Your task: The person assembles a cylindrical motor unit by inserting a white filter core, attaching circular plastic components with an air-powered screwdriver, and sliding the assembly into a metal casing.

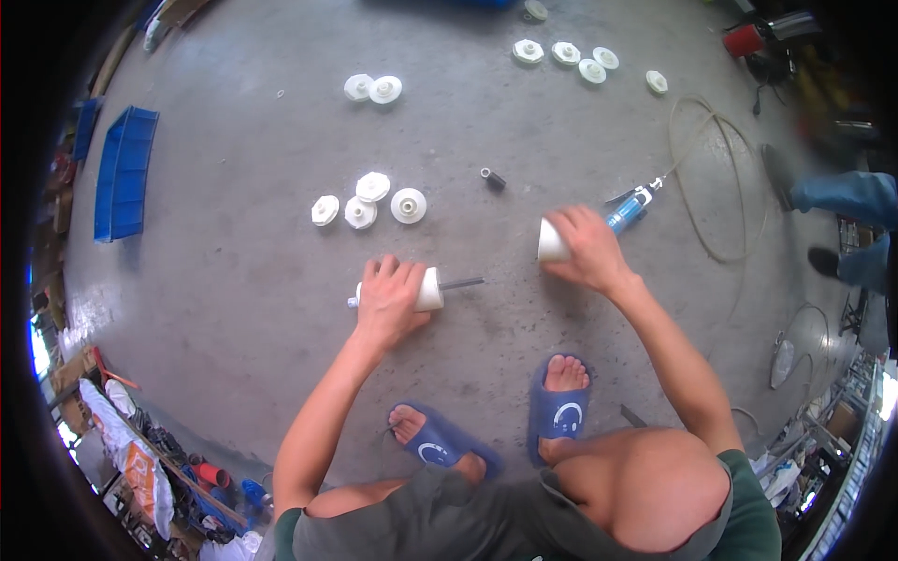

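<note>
My left hand (388,304) wraps round a white plastic cylinder (429,290) lying on its side. A dark metal rod (463,282) sticks out of its right end, and a small metal tip (353,302) shows at the left. Farther right, my right hand (586,251) grips a white cup-shaped piece (552,241), its fingers over the top and side. Just beyond that hand lies a blue air tool (629,210) with a metal lever. Between and beyond the hands a short black tube (493,179) rests on the floor.
Several white flanged discs lie in groups, one near cluster (372,187) at left, others farther off (566,53). A pale hose (707,238) loops at right. A blue bin (126,174) stands at far left. Another person's legs (847,192) show at the right edge.
</note>
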Available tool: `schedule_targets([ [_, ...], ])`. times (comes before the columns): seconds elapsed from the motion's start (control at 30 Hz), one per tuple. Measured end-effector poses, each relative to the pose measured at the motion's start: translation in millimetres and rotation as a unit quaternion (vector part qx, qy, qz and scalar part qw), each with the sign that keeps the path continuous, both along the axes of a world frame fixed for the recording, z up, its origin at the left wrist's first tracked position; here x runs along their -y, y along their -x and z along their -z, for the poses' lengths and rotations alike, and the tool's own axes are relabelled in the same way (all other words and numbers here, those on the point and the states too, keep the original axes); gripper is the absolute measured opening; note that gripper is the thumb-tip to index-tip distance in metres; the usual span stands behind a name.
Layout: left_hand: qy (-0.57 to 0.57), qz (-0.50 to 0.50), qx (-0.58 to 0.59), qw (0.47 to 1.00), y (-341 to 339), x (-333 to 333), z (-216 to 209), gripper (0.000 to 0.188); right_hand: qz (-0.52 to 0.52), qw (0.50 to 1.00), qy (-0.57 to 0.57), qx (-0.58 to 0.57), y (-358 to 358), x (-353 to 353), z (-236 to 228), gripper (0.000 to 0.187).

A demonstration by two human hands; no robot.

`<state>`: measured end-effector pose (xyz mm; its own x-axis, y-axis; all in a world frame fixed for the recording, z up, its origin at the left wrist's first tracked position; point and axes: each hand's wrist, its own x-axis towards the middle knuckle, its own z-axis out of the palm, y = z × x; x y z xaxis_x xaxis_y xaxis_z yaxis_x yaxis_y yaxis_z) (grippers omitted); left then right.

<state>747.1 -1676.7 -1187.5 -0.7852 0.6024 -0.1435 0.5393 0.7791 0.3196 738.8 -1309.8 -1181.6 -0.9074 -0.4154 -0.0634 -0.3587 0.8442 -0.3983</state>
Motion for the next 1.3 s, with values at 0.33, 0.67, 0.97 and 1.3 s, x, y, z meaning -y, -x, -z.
schedule_targets([
  [0.33, -0.325, -0.435, 0.038, 0.839, -96.0, -16.0, -23.5, 0.074, -0.003, 0.993, 0.018, 0.119, -59.0, 158.7, 12.8, 0.031],
  [0.67, -0.771, -0.465, 0.362, 0.241, -76.6, 0.4, -6.4, 0.068, 0.183, 0.411, 0.497, 0.742, -83.8, 179.8, -16.2, 0.034],
  [0.97, -0.681, -0.594, 0.276, 0.327, -47.8, -19.8, -36.5, 0.051, 0.085, 0.927, 0.265, 0.253, -97.0, 193.9, -48.3, 0.034],
  [1.3, -0.703, -0.518, 0.234, 0.427, -44.6, -18.0, -70.1, 0.057, 0.086, 0.907, 0.361, 0.199, -58.7, 186.0, -66.9, 0.074],
])
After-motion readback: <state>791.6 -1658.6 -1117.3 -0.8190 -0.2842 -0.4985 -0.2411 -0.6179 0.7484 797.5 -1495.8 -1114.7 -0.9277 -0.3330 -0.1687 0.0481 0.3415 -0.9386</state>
